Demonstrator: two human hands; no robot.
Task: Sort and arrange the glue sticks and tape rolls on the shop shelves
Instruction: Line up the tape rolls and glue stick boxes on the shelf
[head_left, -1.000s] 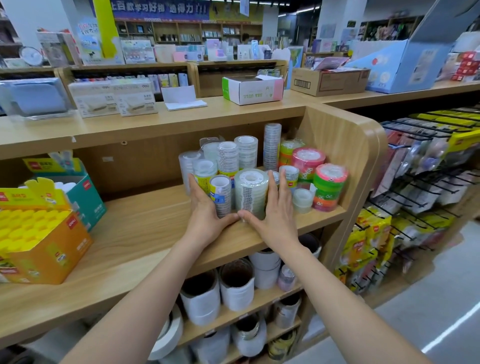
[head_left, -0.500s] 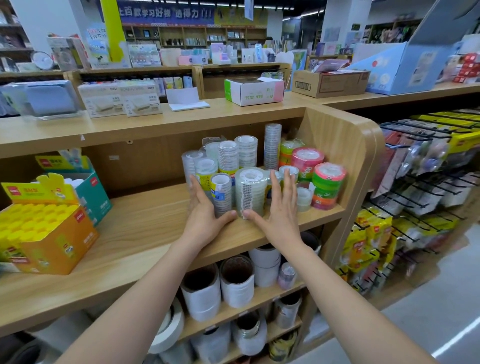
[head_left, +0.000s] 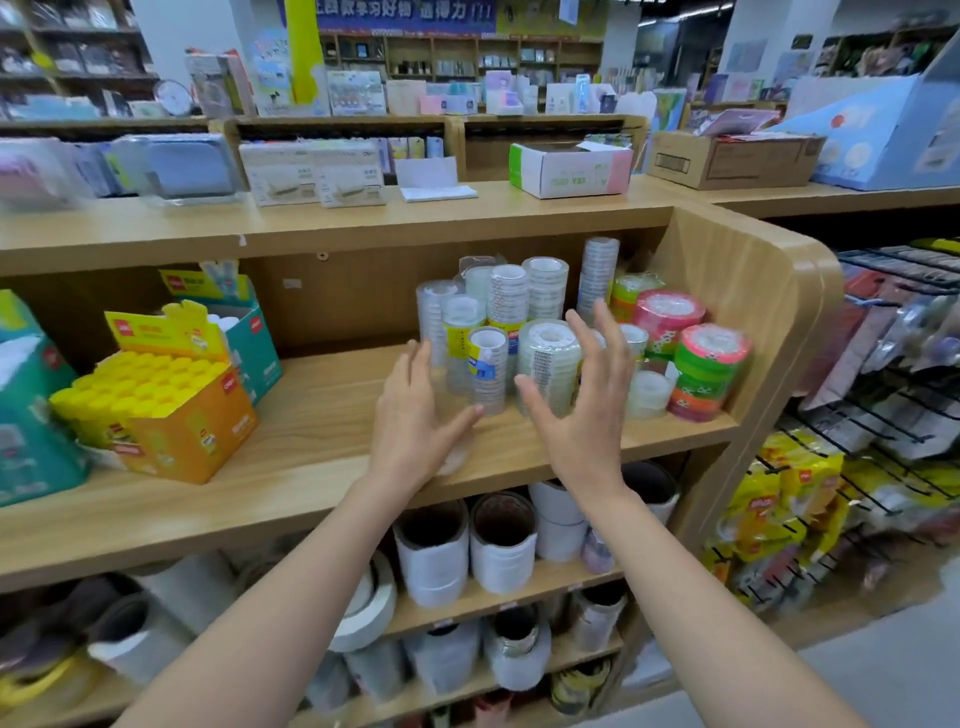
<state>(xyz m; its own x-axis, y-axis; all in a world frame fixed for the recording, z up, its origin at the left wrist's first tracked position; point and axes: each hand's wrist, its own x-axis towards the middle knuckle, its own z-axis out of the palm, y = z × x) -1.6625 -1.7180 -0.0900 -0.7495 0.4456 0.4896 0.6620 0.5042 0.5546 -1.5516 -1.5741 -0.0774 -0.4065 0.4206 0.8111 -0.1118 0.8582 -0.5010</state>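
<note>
- Shelf (head_left: 322, 415) is running beneath both my hands, its front edge just below my wrists. Anything I am tipping towards myself is risking a fall over that edge.
- Glue stick box (head_left: 171, 431), the orange one, is standing well off to the left of my left hand (head_left: 415, 415), apart from the tape and near the front edge. A careless sweep of my left arm is the thing that could shove it off.
- Tape stacks (head_left: 506, 296) are crowding together just beyond my fingertips. Both hands are open with fingers spread, apart from each other and gripping nothing. I cannot tell whether they are touching the tape.
- Pink and green rolls (head_left: 711, 364) are standing to the right of my right hand (head_left: 582, 400). Pushing the group sideways risks jamming them against the end panel.
- Wide clear stack (head_left: 545, 358) is sitting straight ahead of my right fingers. Squeezing it unevenly risks making the rolls slide apart.
- Blue-labelled stack (head_left: 488, 364) is standing between my hands, narrow and tall, so I am judging it the likeliest to topple.
- Loose clear roll (head_left: 647, 392) is lying low just right of my right hand, where a nudge could send it rolling away.
</note>
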